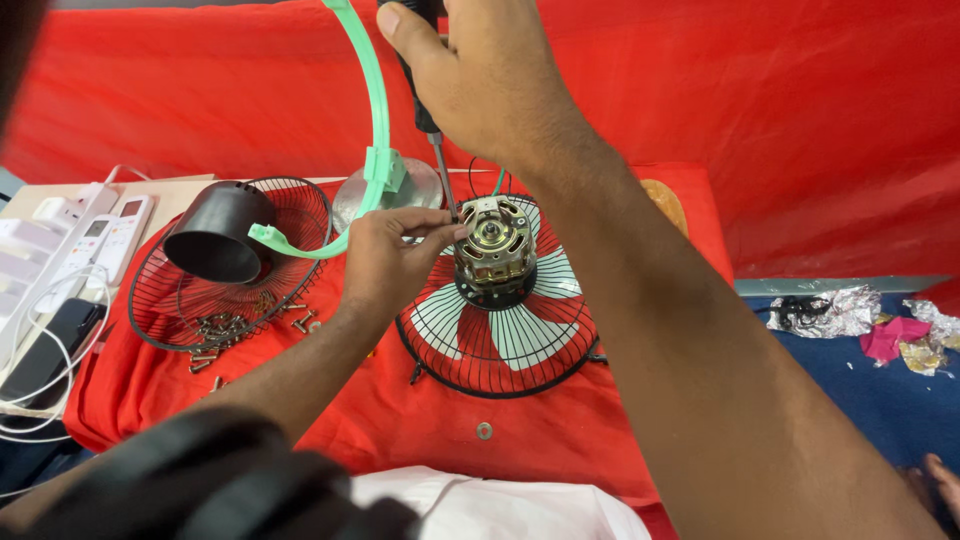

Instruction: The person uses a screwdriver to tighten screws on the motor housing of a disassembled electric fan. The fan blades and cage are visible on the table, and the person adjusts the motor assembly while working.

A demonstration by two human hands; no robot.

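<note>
Sitting on a wire grille (497,345) over the red cloth (420,420), the fan motor (495,240) is being worked on with both hands. A screwdriver (432,135) is gripped tight in the right hand (480,75), fingers wrapped fully round the black handle, tip held down at the motor's top left edge. The left hand (385,255) is pinched at that same spot, fingers (435,225) closed right beside the tip; whether a screw is held there can't be told. To the left, a second grille (232,262) is loaded with a black cover (215,232) and loose screws (225,328). A green ring (375,120) is arched over it. Two white remotes (105,240) are lying on the counter (170,192) far left.
</note>
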